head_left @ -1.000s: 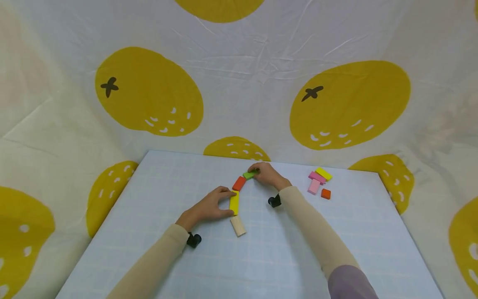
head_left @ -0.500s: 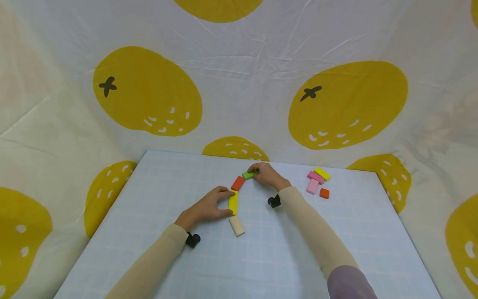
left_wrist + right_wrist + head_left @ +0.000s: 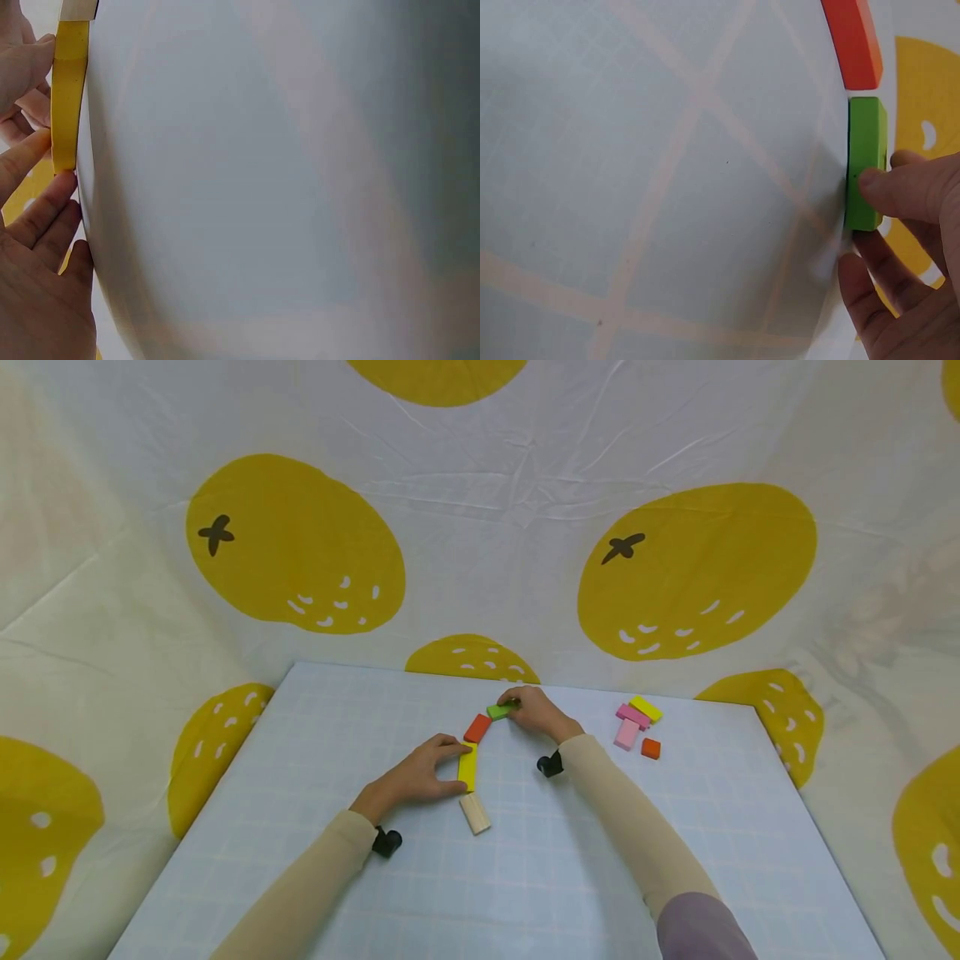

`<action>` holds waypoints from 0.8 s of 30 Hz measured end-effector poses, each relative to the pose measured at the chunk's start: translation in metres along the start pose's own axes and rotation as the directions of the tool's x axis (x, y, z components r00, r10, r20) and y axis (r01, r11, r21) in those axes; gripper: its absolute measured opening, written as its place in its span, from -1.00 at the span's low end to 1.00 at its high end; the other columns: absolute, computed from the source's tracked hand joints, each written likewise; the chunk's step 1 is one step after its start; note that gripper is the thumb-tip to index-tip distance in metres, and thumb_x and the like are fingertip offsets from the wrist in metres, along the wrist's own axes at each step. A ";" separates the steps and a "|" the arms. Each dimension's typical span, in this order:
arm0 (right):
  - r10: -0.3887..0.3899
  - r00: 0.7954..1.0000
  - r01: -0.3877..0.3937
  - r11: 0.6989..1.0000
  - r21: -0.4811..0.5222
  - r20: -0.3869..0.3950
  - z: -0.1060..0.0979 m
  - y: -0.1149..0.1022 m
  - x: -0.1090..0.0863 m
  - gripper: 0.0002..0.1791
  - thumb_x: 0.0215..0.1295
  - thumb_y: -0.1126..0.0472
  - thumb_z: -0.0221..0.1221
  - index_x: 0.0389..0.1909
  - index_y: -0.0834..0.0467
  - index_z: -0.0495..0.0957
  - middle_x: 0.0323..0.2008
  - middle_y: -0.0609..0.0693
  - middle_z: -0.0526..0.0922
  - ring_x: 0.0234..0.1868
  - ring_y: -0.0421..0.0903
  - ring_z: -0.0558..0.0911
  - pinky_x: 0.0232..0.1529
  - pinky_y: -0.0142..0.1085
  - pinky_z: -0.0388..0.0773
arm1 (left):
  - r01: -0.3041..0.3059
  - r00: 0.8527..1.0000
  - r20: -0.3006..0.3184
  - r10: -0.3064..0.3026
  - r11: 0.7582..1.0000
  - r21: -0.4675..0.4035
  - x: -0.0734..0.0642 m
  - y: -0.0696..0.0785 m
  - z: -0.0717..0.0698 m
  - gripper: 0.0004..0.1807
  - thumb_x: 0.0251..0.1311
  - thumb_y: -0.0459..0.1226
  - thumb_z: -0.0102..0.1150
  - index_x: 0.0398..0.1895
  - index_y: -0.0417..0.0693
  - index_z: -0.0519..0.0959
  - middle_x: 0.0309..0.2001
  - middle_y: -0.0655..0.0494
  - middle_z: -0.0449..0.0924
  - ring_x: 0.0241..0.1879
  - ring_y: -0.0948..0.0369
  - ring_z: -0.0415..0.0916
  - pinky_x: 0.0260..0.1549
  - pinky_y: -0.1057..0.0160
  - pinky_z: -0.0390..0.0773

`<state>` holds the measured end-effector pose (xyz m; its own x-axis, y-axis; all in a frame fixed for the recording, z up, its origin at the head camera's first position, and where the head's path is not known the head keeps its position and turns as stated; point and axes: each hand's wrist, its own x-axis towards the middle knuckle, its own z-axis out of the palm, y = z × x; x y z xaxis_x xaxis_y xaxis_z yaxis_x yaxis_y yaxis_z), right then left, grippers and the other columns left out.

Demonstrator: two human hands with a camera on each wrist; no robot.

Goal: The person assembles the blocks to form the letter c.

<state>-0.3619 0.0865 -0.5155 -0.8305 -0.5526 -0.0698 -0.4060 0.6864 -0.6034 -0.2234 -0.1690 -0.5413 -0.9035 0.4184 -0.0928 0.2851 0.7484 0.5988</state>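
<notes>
In the head view my left hand point(image 3: 418, 772) spans a yellow block point(image 3: 467, 767), index finger at its far end and thumb at its near end. The left wrist view shows fingers against the side and end of that yellow block point(image 3: 67, 97). Farther back, my right hand point(image 3: 538, 712) pinches a green block point(image 3: 497, 712); its thumb presses the face of the green block point(image 3: 865, 150) in the right wrist view. Between the two lies a red block point(image 3: 477, 727). A plain wooden block point(image 3: 475, 814) lies just nearer than the yellow one. Together these blocks form a curved row on the table.
On the right of the table point(image 3: 480, 902) lie another yellow block point(image 3: 646, 708), a dark pink block point(image 3: 633, 717), a light pink block point(image 3: 627, 734) and a small orange-red block point(image 3: 651, 748). A fruit-print curtain point(image 3: 495, 568) hangs behind and at both sides.
The head view has shifted very slightly. Both hands keep their places on the yellow and green blocks, and the row of blocks looks the same.
</notes>
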 end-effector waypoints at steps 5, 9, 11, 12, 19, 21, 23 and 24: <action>0.005 1.000 -0.005 1.000 -0.005 -0.001 0.000 0.000 0.000 -0.69 0.41 0.36 0.19 0.11 0.18 0.69 0.14 0.11 0.69 0.12 0.07 0.58 0.29 -0.04 0.54 | 0.003 1.000 0.001 -0.003 1.000 -0.002 0.000 -0.001 0.000 -0.28 0.19 0.12 0.41 0.43 0.27 0.49 0.40 0.03 0.37 0.37 0.04 0.35 0.42 -0.08 0.39; 0.009 1.000 -0.009 1.000 -0.001 -0.003 0.002 -0.001 0.000 -0.70 0.42 0.36 0.19 0.11 0.17 0.68 0.15 0.10 0.69 0.14 0.07 0.58 0.31 -0.04 0.54 | 0.006 1.000 0.005 -0.006 1.000 -0.008 0.001 -0.001 0.001 -0.28 0.19 0.13 0.40 0.43 0.25 0.49 0.40 0.04 0.37 0.36 0.05 0.36 0.41 -0.08 0.39; 0.014 1.000 -0.014 1.000 0.004 0.001 0.002 -0.001 0.000 -0.70 0.42 0.36 0.19 0.11 0.17 0.68 0.16 0.11 0.68 0.15 0.08 0.57 0.32 -0.04 0.53 | 0.009 1.000 0.009 -0.009 1.000 -0.012 0.001 -0.001 0.001 -0.27 0.19 0.14 0.40 0.43 0.25 0.48 0.40 0.04 0.37 0.37 0.04 0.35 0.41 -0.09 0.39; 0.016 1.000 -0.016 1.000 0.006 0.002 0.002 -0.002 -0.001 -0.70 0.42 0.36 0.19 0.12 0.17 0.68 0.16 0.11 0.68 0.15 0.08 0.57 0.32 -0.04 0.53 | 0.010 1.000 0.010 -0.010 1.000 -0.014 0.001 0.000 0.001 -0.27 0.19 0.14 0.40 0.44 0.24 0.48 0.41 0.03 0.36 0.37 0.04 0.35 0.41 -0.09 0.39; 0.014 1.000 -0.014 1.000 0.005 0.006 0.003 -0.002 -0.001 -0.69 0.43 0.36 0.18 0.12 0.15 0.68 0.17 0.10 0.68 0.18 0.07 0.57 0.34 -0.03 0.52 | 0.007 1.000 0.006 -0.007 1.000 -0.012 0.000 0.000 0.000 -0.28 0.19 0.14 0.40 0.43 0.26 0.49 0.41 0.03 0.36 0.38 0.03 0.35 0.42 -0.09 0.39; 0.011 1.000 -0.011 1.000 0.006 0.005 0.003 -0.003 -0.001 -0.69 0.43 0.36 0.18 0.12 0.16 0.68 0.17 0.10 0.68 0.18 0.08 0.57 0.34 -0.03 0.51 | 0.005 1.000 0.004 -0.005 1.000 -0.009 0.000 0.000 0.000 -0.28 0.19 0.14 0.40 0.43 0.26 0.49 0.41 0.03 0.36 0.37 0.03 0.35 0.42 -0.09 0.39; 0.008 1.000 -0.008 1.000 0.008 0.004 0.002 -0.003 -0.001 -0.70 0.42 0.37 0.18 0.11 0.16 0.68 0.17 0.11 0.68 0.18 0.08 0.58 0.34 -0.03 0.52 | 0.007 1.000 0.003 -0.007 1.000 -0.007 0.000 0.000 0.000 -0.28 0.19 0.14 0.40 0.43 0.27 0.49 0.41 0.03 0.37 0.37 0.03 0.35 0.41 -0.10 0.39; 0.008 1.000 -0.008 1.000 0.007 0.003 0.002 -0.002 -0.001 -0.70 0.42 0.37 0.18 0.11 0.16 0.68 0.17 0.11 0.68 0.18 0.08 0.58 0.34 -0.03 0.52 | 0.009 1.000 0.004 -0.009 1.000 -0.006 0.000 0.000 0.000 -0.28 0.19 0.14 0.40 0.43 0.27 0.49 0.41 0.03 0.37 0.37 0.03 0.35 0.41 -0.10 0.39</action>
<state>-0.3590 0.0844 -0.5158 -0.8328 -0.5482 -0.0772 -0.3962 0.6875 -0.6085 -0.2231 -0.1689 -0.5411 -0.9050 0.4131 -0.1013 0.2747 0.7495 0.6023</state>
